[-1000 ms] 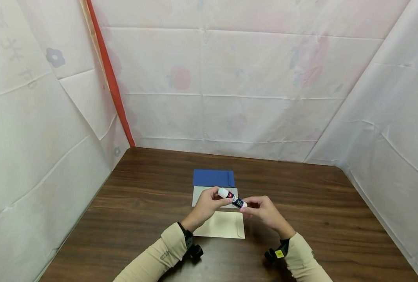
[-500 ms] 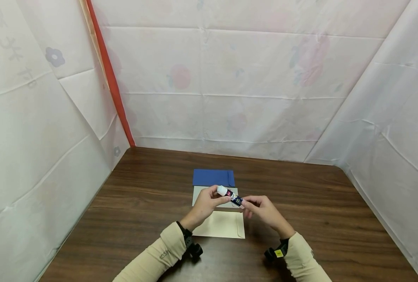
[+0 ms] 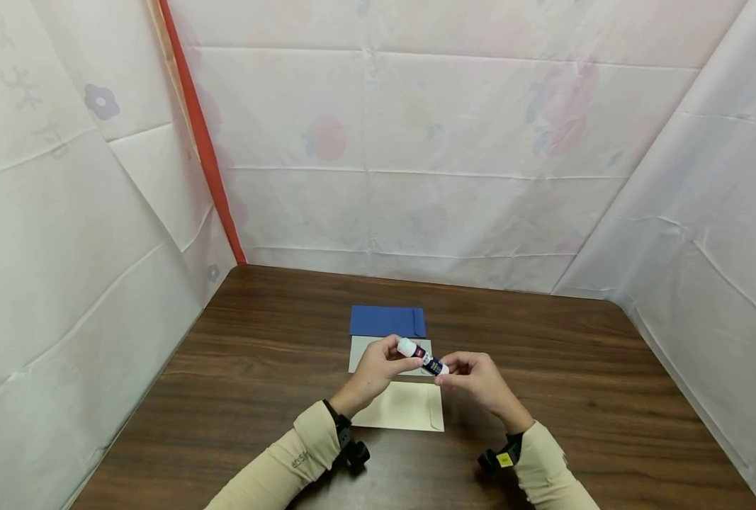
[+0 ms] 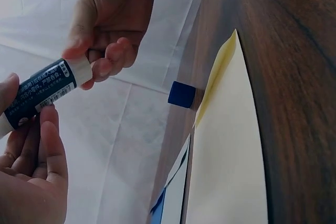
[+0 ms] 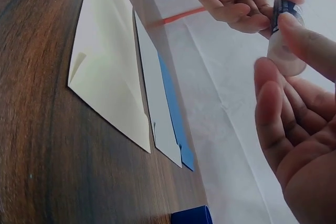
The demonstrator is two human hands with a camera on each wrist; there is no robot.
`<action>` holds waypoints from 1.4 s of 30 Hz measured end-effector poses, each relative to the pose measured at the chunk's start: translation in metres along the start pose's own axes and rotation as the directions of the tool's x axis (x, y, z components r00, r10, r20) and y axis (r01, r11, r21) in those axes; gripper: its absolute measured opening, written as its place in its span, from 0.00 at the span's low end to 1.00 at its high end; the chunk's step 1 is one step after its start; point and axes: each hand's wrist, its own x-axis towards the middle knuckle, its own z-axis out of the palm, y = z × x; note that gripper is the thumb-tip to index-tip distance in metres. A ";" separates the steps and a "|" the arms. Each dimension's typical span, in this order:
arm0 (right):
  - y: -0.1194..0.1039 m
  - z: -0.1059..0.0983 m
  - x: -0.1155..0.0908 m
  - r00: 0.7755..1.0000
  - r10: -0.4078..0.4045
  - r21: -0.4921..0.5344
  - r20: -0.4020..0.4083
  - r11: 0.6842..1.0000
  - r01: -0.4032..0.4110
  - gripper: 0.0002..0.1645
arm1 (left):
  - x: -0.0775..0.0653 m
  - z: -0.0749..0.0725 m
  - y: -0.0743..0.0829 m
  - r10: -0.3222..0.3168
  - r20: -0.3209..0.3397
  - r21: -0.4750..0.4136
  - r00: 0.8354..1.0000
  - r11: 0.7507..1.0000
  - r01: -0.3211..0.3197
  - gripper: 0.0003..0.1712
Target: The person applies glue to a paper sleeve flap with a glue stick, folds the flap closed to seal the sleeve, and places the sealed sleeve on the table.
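Above the envelopes, both hands hold a glue stick (image 3: 424,356) with a dark blue label and white ends. My left hand (image 3: 374,370) pinches its upper-left part between thumb and fingers. At the other end, the right hand (image 3: 480,381) has thumb and fingertips on the white base (image 4: 80,70). The stick slants down toward the right hand in the head view. Below the hands lies a cream envelope (image 3: 403,407), with a pale grey envelope (image 3: 360,348) behind it, partly covered by the left hand, and a blue envelope (image 3: 382,321) farthest back.
A small dark blue cap-like piece (image 4: 181,94) sits on the table near the envelopes, hidden in the head view. The brown wooden table (image 3: 256,368) is walled at the back and both sides by white sheeting (image 3: 454,142). A red strip (image 3: 202,142) runs down the back-left corner.
The right fingertips shifted over the glue stick's base half a second ago and now show its white end again. The stick tilted slightly and came back; the left hand's grip looks the same.
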 end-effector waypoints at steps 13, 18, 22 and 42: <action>0.005 -0.001 0.000 0.993 -0.009 0.003 0.117 1.000 0.009 0.17 | 0.003 -0.005 0.001 0.005 0.006 0.047 1.000 0.999 -0.005 0.15; 0.005 -0.004 0.000 0.988 -0.020 0.033 0.154 0.999 0.015 0.18 | 0.003 -0.007 0.002 0.018 0.006 0.027 1.000 0.999 -0.019 0.16; 0.004 -0.004 -0.001 0.987 -0.035 0.053 0.155 0.998 0.028 0.18 | 0.002 -0.007 0.003 0.007 0.006 0.019 1.000 1.000 -0.008 0.16; -0.001 0.000 0.000 0.999 0.051 0.011 0.012 0.999 -0.051 0.15 | 0.003 -0.003 0.000 -0.024 -0.005 0.054 1.000 0.998 0.024 0.15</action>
